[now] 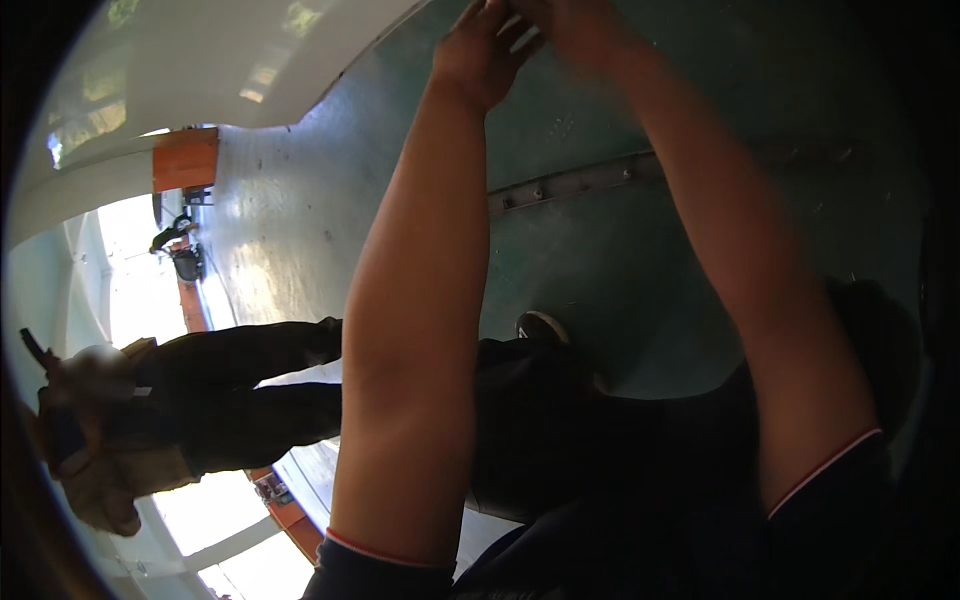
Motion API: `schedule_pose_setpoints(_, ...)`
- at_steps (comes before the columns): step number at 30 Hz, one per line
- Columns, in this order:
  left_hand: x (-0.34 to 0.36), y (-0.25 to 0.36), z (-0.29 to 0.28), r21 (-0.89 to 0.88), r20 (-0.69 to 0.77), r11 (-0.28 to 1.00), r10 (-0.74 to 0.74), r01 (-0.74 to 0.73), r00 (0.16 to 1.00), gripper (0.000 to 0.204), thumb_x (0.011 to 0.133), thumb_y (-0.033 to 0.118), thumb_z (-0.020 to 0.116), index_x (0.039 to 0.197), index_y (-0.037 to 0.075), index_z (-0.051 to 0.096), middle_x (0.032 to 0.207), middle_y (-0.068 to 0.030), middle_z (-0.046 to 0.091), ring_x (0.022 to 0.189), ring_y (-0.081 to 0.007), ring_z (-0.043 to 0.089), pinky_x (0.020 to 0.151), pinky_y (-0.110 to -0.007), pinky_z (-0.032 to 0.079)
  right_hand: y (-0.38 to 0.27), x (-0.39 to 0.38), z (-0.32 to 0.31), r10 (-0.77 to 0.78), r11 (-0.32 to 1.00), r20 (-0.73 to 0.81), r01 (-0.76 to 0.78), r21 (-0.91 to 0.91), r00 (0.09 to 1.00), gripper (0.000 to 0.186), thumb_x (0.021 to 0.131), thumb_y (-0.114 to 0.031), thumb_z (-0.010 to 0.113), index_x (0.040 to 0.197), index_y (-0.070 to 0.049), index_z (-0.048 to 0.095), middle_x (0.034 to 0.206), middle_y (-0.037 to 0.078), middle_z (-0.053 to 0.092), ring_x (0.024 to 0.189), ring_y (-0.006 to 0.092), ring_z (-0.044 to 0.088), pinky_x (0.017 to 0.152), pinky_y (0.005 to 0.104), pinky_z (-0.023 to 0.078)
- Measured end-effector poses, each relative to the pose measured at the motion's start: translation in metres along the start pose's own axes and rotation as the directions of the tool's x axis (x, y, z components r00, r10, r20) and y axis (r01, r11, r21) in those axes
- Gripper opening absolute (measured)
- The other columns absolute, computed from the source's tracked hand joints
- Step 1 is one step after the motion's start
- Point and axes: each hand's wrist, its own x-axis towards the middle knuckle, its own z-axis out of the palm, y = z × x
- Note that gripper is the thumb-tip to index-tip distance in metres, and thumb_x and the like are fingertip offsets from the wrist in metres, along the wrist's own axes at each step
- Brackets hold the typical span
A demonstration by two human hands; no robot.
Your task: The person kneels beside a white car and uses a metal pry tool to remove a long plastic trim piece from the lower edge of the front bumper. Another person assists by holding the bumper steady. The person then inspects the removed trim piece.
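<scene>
My left hand (483, 55) is raised to the top edge, near a glossy white panel (230, 60), its visible fingers slightly apart. Close on its right, my right hand (585, 35) is smeared by motion and cut off by the frame, so its fingers and anything they hold cannot be made out. Whether either hand touches the panel is not visible. Below my hands, a dark metal strip with bolts (560, 190) runs across the green floor (600, 300), passing behind my forearms.
Another person (200, 410) in dark trousers is at my left, appearing sideways in the fisheye view. A shoe (540, 325) shows between my arms. At the far left are bright openings, orange panels (185, 160) and dark objects (185, 260) too small to identify.
</scene>
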Motion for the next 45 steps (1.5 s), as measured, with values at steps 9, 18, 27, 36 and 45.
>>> schedule_pose_setpoints(9, 0.005, 0.035, -0.054, -0.136, 0.421, 0.990, 0.093, -0.038, 0.902, 0.036, 0.102, 0.046, 0.063, 0.124, 0.018, 0.065, 0.128, -0.0010, 0.066, 0.124, -0.0231, 0.057, 0.114, -0.045, 0.042, -0.076, 0.002, 0.024, -0.025, 0.956, -0.182, -0.029, -0.292, 0.983, 0.040, 0.104, -0.040, 0.055, 0.102, -0.006, 0.075, 0.096, 0.023, 0.073, 0.089, 0.0442, 0.070, 0.077, 0.0504, 0.054)
schedule_pose_setpoints(18, 0.002, 0.039, -0.065, -0.197, 0.478, 0.979, 0.143, -0.053, 0.867, 0.032, 0.103, 0.044, 0.062, 0.113, 0.014, 0.066, 0.114, -0.0038, 0.068, 0.111, -0.0217, 0.061, 0.101, -0.043, 0.048, -0.109, -0.003, 0.024, 0.183, 0.973, -0.016, -0.184, -0.143, 0.983, 0.052, 0.106, -0.044, 0.052, 0.094, 0.003, 0.073, 0.086, 0.024, 0.073, 0.084, 0.0370, 0.072, 0.076, 0.0455, 0.054)
schedule_pose_setpoints(27, -0.004, 0.046, -0.069, -0.020, 0.347, 0.983, 0.178, -0.182, 0.921, 0.041, 0.100, 0.043, 0.066, 0.114, 0.005, 0.069, 0.108, -0.0081, 0.073, 0.101, -0.0227, 0.068, 0.093, -0.039, 0.051, -0.092, -0.042, 0.060, 0.455, 0.886, 0.211, -0.463, -0.012, 0.865, 0.058, 0.101, -0.057, 0.053, 0.084, -0.005, 0.071, 0.066, 0.009, 0.062, 0.065, 0.0219, 0.062, 0.064, 0.0376, 0.048)
schedule_pose_setpoints(36, -0.029, 0.049, -0.044, 0.629, -0.087, 0.765, 0.243, -0.136, 0.966, 0.066, 0.108, 0.057, 0.044, 0.119, -0.003, 0.069, 0.113, -0.0166, 0.075, 0.106, -0.0262, 0.071, 0.096, -0.037, 0.052, -0.042, -0.087, 0.102, 0.614, 0.572, 0.268, -0.652, 0.497, 0.742, 0.057, 0.104, -0.054, 0.055, 0.087, -0.001, 0.064, 0.065, 0.001, 0.055, 0.053, 0.0090, 0.043, 0.050, 0.0274, 0.035)
schedule_pose_setpoints(45, -0.013, 0.037, -0.031, 0.774, -0.175, 0.614, 0.445, -0.156, 0.878, 0.053, 0.111, 0.044, 0.040, 0.105, 0.000, 0.068, 0.089, -0.0112, 0.076, 0.078, -0.0214, 0.071, 0.078, -0.035, 0.051, -0.042, -0.076, 0.054, 0.630, 0.497, 0.318, -0.682, 0.537, 0.709, 0.052, 0.102, -0.052, 0.055, 0.082, -0.004, 0.066, 0.068, 0.003, 0.059, 0.058, 0.0138, 0.049, 0.058, 0.0327, 0.041)
